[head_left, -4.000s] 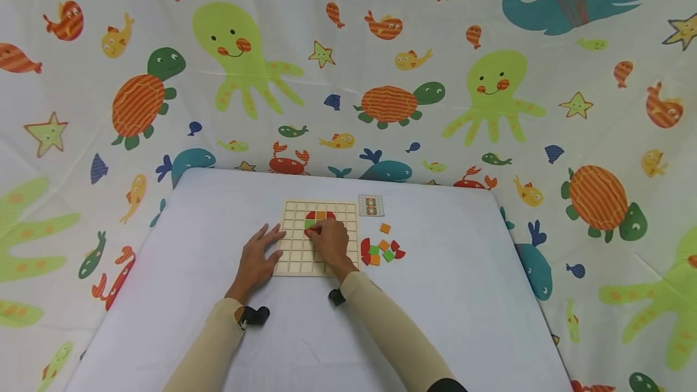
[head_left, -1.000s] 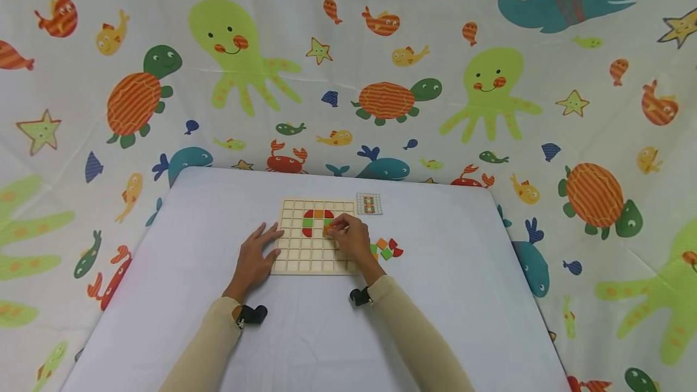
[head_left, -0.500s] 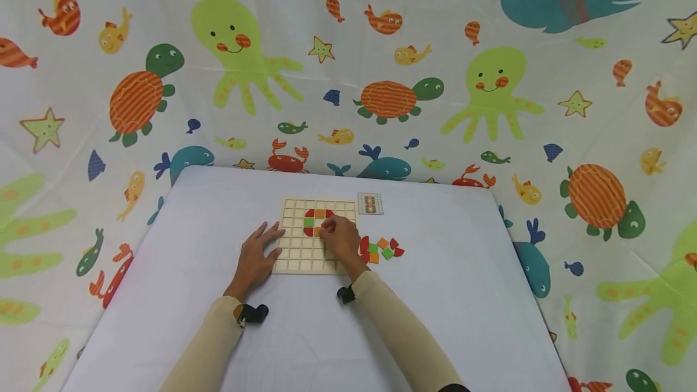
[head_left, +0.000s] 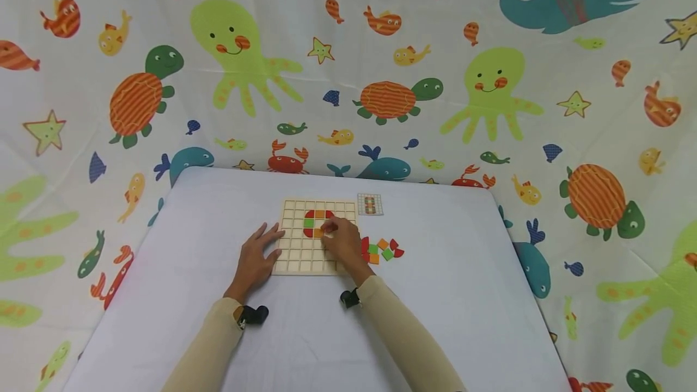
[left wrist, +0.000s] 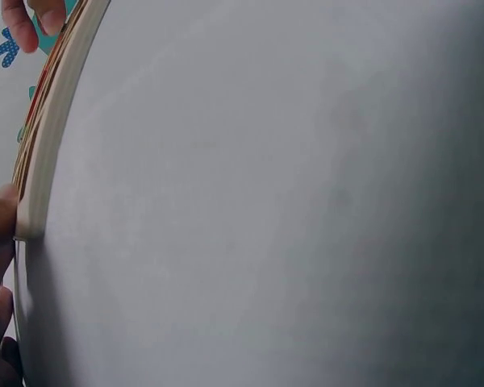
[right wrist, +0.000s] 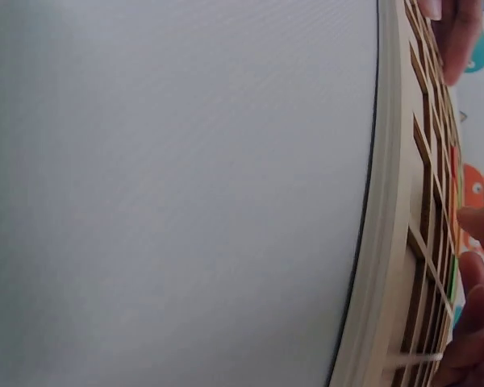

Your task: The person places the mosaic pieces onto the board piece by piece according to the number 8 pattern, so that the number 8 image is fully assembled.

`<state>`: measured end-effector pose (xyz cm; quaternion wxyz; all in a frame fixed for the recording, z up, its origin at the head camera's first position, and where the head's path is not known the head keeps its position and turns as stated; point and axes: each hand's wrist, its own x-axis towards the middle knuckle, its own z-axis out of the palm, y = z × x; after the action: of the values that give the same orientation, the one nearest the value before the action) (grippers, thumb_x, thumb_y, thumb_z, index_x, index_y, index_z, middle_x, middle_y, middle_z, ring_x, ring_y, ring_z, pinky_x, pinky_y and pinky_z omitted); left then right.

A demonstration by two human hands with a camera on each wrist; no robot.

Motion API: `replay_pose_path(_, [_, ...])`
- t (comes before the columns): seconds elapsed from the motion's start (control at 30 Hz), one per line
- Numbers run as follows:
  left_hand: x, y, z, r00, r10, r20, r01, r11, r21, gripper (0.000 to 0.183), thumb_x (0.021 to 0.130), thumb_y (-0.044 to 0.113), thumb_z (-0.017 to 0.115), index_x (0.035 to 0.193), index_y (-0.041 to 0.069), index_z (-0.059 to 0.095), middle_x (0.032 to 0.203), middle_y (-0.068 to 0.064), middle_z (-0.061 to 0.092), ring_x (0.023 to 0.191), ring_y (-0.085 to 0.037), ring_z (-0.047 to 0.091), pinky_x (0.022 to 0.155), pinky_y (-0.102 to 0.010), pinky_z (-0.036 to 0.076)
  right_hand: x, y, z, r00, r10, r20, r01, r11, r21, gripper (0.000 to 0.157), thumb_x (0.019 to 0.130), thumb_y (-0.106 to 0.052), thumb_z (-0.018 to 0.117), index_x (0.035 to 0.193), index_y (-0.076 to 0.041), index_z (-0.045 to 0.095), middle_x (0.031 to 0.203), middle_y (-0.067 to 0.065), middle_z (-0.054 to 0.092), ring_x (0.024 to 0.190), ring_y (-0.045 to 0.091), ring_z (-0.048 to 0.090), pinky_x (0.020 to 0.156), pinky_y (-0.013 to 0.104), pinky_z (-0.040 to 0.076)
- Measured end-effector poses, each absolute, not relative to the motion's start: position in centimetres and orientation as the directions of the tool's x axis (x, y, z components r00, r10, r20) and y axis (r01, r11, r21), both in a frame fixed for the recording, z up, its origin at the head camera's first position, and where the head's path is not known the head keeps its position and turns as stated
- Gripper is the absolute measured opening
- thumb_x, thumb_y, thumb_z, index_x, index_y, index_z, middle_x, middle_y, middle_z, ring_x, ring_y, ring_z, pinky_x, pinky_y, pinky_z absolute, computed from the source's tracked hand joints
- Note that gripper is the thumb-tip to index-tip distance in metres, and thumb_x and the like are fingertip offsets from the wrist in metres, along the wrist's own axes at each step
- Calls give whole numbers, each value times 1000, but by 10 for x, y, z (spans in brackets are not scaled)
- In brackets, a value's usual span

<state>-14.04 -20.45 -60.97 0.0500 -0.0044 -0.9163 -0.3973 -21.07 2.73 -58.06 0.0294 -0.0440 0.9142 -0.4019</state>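
My left hand (head_left: 259, 257), fingers spread and fairly straight, rests at the left edge of a square wooden grid board (head_left: 294, 265). My right hand (head_left: 343, 242) is over the board's middle, its thumb and fingertips curled at an orange square tile (head_left: 318, 233) in the grid. Left of that tile lies a rounded red piece (head_left: 308, 233), with a green square tile (head_left: 308, 222) above it. Another orange tile (head_left: 319, 214) lies in the row above, between red corner pieces. The right hand hides the grid cells under it.
Right of the board lies a loose group of pieces, including a green tile (head_left: 387, 254), an orange tile (head_left: 383, 242) and red pieces (head_left: 399, 253). A small pattern card (head_left: 370, 204) lies at the board's upper right. White cloth (head_left: 463, 277) covers the table.
Since the earliest frame my right hand has placed the rounded red piece and brought an orange tile from the right into the grid, shifting it one cell left. The left hand stays put.
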Motion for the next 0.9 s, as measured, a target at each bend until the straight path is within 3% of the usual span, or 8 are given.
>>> replay_pose_path(0.3, [-139,-203,-610,-991,-39,128,68,676,733,48,97,4,71,144,9,65,165,-12,49,160,-44,30,129,-69,23,-206,73,-580,-999,-47,24,-47,599,-799,15,90,-10,81,103,-16,78,96,1,72,88,16,61,72,29,46])
replay_pose_path(0.47, [-139,-203,-608,-993,-37,109,55,684,727,48,98,5,70,146,9,64,167,-11,47,162,-43,28,130,-68,22,-205,103,-581,-999,-16,47,-46,623,-781,15,91,-6,78,104,-15,79,100,4,74,91,22,67,74,33,51])
replay_pose_path(0.67, [-138,-202,-606,-994,-35,103,51,686,725,49,99,4,70,147,9,63,167,-11,47,162,-43,27,130,-68,22,-205,129,-583,-999,14,39,-18,703,-711,16,94,-10,77,105,-21,82,102,2,73,98,23,67,77,36,53])
replay_pose_path(0.9, [-140,-202,-610,-995,-38,88,37,691,722,50,99,4,69,148,11,62,168,-9,45,163,-41,26,131,-67,21,-203,140,-586,-994,-81,66,-104,817,-567,15,96,-16,76,106,-18,87,96,4,71,90,19,59,62,27,49])
